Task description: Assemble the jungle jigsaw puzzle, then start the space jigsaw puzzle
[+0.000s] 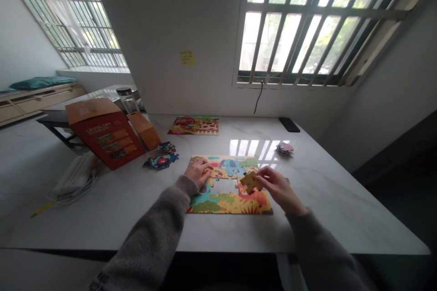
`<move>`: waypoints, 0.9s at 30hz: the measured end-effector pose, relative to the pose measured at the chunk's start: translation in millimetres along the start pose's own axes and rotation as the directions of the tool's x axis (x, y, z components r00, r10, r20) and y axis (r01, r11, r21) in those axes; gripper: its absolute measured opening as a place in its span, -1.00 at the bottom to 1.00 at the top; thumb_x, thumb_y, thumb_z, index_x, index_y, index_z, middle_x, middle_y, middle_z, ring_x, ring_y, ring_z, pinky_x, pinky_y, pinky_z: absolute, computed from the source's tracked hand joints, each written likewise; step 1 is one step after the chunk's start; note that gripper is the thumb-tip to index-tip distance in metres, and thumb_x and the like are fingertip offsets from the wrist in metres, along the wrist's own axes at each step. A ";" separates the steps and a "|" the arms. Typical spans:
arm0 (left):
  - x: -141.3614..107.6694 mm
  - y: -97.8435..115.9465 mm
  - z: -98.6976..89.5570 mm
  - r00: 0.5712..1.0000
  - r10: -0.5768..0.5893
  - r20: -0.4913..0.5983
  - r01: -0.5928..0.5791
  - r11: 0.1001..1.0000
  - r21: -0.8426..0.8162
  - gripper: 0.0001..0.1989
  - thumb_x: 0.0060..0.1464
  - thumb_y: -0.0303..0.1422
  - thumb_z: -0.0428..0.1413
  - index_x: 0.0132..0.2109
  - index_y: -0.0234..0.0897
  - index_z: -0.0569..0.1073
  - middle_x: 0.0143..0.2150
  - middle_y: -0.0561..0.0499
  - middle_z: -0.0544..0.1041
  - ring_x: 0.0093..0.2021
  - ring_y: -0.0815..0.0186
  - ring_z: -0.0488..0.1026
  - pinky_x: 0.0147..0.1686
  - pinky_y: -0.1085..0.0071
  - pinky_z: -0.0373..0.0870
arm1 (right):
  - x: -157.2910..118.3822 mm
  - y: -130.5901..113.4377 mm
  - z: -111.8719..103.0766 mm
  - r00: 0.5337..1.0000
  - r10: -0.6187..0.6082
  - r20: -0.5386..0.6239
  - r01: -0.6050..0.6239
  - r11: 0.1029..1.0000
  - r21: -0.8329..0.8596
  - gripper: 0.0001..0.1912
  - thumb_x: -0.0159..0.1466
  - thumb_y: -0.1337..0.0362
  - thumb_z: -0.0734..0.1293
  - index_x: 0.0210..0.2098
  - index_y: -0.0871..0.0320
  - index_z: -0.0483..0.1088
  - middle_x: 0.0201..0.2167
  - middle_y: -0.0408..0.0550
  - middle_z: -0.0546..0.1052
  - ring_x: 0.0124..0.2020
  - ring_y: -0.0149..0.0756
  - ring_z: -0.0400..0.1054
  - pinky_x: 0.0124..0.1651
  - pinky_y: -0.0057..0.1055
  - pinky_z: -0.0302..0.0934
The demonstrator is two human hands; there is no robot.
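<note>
A colourful jigsaw puzzle (pixel 218 203) with animals on it lies on the white table, with a gap in its middle where the tabletop shows through. My right hand (pixel 278 187) pinches a yellow puzzle piece (pixel 251 183) above the right part of the puzzle. The piece is tilted and partly covers the orange area beneath it. My left hand (pixel 199 171) rests on the left edge of the puzzle, its fingers stretched over the pieces and holding nothing.
Stacks of loose pieces lie left (pixel 160 160) and right (pixel 285 148) of the puzzle. Another picture puzzle (pixel 194 126) lies behind. A red box (pixel 105 138), a smaller orange box (pixel 144 130) and a white power strip (pixel 73 173) are left; a black phone (pixel 289 124) is back right.
</note>
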State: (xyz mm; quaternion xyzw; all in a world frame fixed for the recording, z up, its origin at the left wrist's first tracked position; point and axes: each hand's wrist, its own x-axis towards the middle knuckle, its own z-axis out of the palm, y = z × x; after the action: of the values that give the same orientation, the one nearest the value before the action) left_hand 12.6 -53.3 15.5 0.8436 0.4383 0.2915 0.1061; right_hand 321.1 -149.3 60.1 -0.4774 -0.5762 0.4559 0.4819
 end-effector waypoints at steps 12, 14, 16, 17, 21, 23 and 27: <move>0.7 25.6 -6.1 0.977 -0.125 0.174 0.209 0.734 -0.646 -0.63 0.09 -0.04 0.20 -0.32 -0.31 0.50 -0.37 -0.01 0.57 -0.36 0.29 0.48 -0.32 0.41 0.38 | 61.7 1.3 73.3 0.994 -0.092 0.055 0.091 0.995 0.027 -0.57 0.16 -0.08 0.46 -0.40 0.15 0.31 -0.48 -0.17 0.45 -0.42 -0.35 0.40 -0.35 -0.38 0.31; 1.5 24.8 -4.1 0.978 -0.143 0.154 0.210 0.672 -0.710 -0.60 0.08 -0.01 0.21 -0.32 -0.31 0.47 -0.43 0.02 0.54 -0.41 0.32 0.46 -0.35 0.41 0.39 | 58.4 7.0 77.3 0.991 -0.086 0.102 0.084 0.996 0.022 -0.57 0.18 -0.08 0.44 -0.42 0.14 0.29 -0.49 -0.16 0.46 -0.43 -0.35 0.39 -0.34 -0.38 0.30; 2.7 24.6 -2.5 0.978 -0.180 0.107 0.195 0.591 -0.783 -0.56 0.06 0.03 0.21 -0.31 -0.31 0.43 -0.48 0.05 0.50 -0.46 0.34 0.44 -0.40 0.42 0.39 | 53.7 11.6 79.7 0.976 -0.070 0.208 0.076 0.997 -0.024 -0.57 0.19 -0.07 0.44 -0.45 0.13 0.27 -0.50 -0.15 0.47 -0.45 -0.36 0.36 -0.36 -0.39 0.27; 3.1 24.8 -1.7 0.976 -0.194 0.097 0.191 0.556 -0.809 -0.55 0.04 0.04 0.22 -0.30 -0.31 0.42 -0.49 0.07 0.48 -0.49 0.36 0.42 -0.43 0.43 0.38 | 51.6 13.4 80.4 0.967 -0.071 0.246 0.085 0.995 -0.046 -0.57 0.19 -0.06 0.44 -0.45 0.13 0.27 -0.50 -0.14 0.48 -0.46 -0.36 0.35 -0.37 -0.39 0.26; 3.1 27.1 2.2 0.973 -0.171 0.156 0.224 0.521 -0.824 -0.53 0.02 0.05 0.24 -0.29 -0.33 0.43 -0.51 0.09 0.44 -0.56 0.41 0.37 -0.53 0.46 0.34 | 47.5 17.6 82.0 0.951 -0.141 0.276 0.124 0.989 0.081 -0.62 0.24 0.01 0.42 -0.13 0.11 0.32 -0.42 -0.16 0.46 -0.40 -0.35 0.37 -0.35 -0.39 0.26; 2.7 28.0 3.6 0.972 -0.159 0.171 0.229 0.524 -0.820 -0.51 0.03 0.07 0.22 -0.27 -0.34 0.46 -0.51 0.09 0.43 -0.57 0.42 0.36 -0.55 0.47 0.33 | 47.4 19.1 83.1 0.938 -0.169 0.303 0.122 0.978 0.169 -0.54 0.28 0.05 0.39 0.07 0.08 0.25 -0.38 -0.17 0.45 -0.38 -0.35 0.38 -0.32 -0.37 0.28; 3.6 27.7 1.4 0.973 -0.202 0.113 0.204 0.517 -0.831 -0.48 0.13 0.06 0.14 -0.09 -0.36 0.47 -0.53 0.09 0.44 -0.56 0.41 0.37 -0.54 0.48 0.31 | 47.9 22.3 84.3 0.937 -0.188 0.295 0.141 0.975 0.173 -0.52 0.31 0.07 0.35 0.15 0.09 0.23 -0.42 -0.20 0.40 -0.43 -0.38 0.35 -0.35 -0.36 0.27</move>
State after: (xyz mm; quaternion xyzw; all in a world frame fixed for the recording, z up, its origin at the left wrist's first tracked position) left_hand 33.8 -66.7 27.9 0.6332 0.3409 0.4501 0.5295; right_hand 236.3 -104.6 33.8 -0.3127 -0.6466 0.5251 0.4565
